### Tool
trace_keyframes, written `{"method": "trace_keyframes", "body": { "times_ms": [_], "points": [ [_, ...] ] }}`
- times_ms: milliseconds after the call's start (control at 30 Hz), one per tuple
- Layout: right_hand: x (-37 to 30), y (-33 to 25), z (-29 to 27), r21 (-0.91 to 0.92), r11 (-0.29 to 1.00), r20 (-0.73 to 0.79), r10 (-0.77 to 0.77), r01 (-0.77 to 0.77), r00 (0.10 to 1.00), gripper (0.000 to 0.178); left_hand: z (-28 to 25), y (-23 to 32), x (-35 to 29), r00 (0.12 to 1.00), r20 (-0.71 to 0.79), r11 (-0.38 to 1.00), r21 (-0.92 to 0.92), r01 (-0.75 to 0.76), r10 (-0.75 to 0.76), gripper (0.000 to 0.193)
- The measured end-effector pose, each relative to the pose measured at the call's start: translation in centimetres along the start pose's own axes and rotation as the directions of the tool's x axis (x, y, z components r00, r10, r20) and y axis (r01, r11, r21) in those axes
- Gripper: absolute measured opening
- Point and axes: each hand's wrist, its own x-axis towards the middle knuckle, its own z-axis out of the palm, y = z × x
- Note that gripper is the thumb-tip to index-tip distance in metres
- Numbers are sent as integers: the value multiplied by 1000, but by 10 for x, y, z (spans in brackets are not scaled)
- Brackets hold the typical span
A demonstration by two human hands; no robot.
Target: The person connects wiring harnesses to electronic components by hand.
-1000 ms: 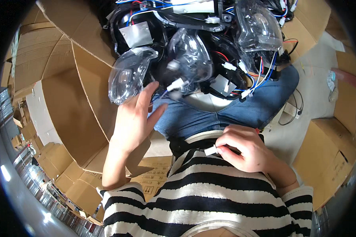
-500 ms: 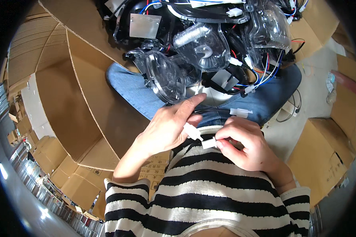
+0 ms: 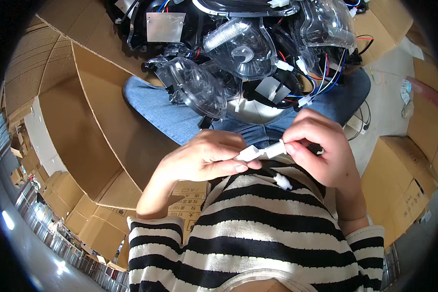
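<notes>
Between my thumb and fingers, my left hand (image 3: 204, 156) pinches a white plastic wire connector (image 3: 248, 154). A second white connector (image 3: 276, 149) is pinched in my right hand (image 3: 321, 146). The two connectors meet end to end or nearly so; I cannot tell whether they are joined. Another white connector (image 3: 283, 182) hangs on a dark lead below my hands, against the striped shirt. Just beyond my hands lies a pile of clear-lensed lamp units (image 3: 197, 87), with a round-lensed lamp (image 3: 243, 53) in the middle.
A large open cardboard box (image 3: 102, 121) stands at my left. Several cartons (image 3: 399, 185) are on the right. Blue, red and white wires (image 3: 326, 80) with white plugs trail from the lamps. My jeans-clad legs (image 3: 151, 104) lie under the pile's near side.
Both hands have brought the connectors closer together and into line, the right one moving up and away from me. A loose connector now hangs below them. The lamps appear slightly farther up-left.
</notes>
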Motion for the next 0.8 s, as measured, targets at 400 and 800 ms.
{"method": "trace_keyframes", "body": {
  "times_ms": [400, 800],
  "points": [
    [2, 10, 5, 123, 992, 85, -39, 29, 996, 6, -13, -12, 8, 963, 248, 950, -312, -27, 109, 22],
    [-6, 7, 14, -66, 992, 4, -108, 108, 994, 7, -10, -10, 8, 972, 233, 964, -264, 34, 29, 22]
  ]
}}
